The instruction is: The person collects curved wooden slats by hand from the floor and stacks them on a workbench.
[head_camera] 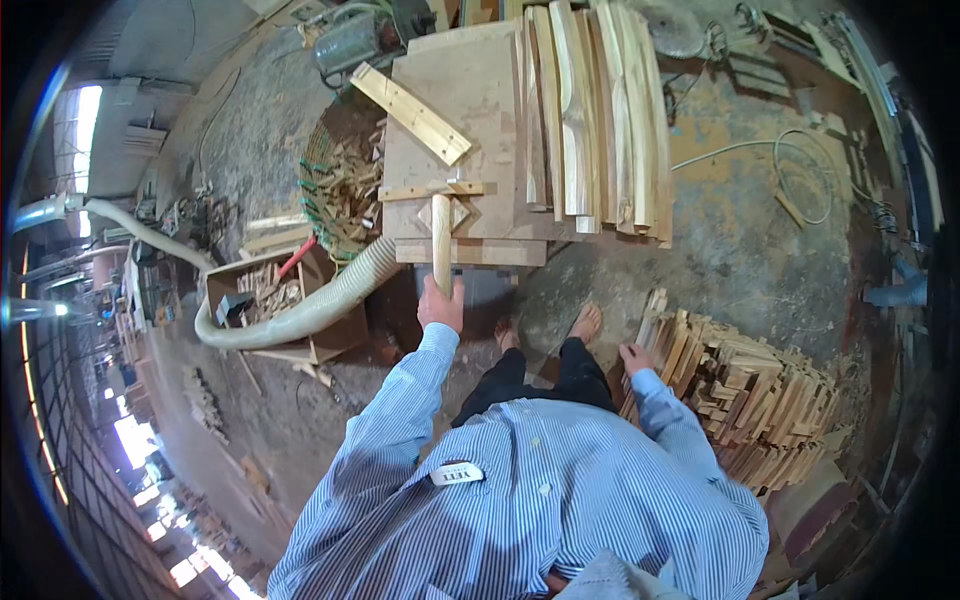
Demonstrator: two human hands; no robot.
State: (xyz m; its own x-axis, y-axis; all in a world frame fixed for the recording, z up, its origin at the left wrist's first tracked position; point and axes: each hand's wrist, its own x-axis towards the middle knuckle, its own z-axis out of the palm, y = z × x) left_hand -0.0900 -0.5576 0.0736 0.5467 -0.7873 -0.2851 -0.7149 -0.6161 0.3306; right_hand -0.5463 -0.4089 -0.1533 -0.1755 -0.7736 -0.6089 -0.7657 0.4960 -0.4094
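My left hand (440, 303) grips the near end of a pale wooden piece (442, 240) that lies over the front edge of a wooden worktable (480, 82). The far end of that piece meets a crosswise wooden strip (465, 188), with a small diamond-set block (459, 213) beneath it. Further back a pale board (411, 112) lies slantwise. Long wavy-edged wood pieces (581, 120) lie side by side on the table's right part. Low on the right, my right hand (636, 358) is beside a stack of wood pieces (750, 375); whether it touches or holds one, I cannot tell.
A ribbed hose (322, 307) curves past a wooden box of offcuts (300, 281) at left. Behind it stands a basket of wood scraps (345, 180). A motor (349, 45) is at the back, and a looped cable (806, 176) lies on the floor at right.
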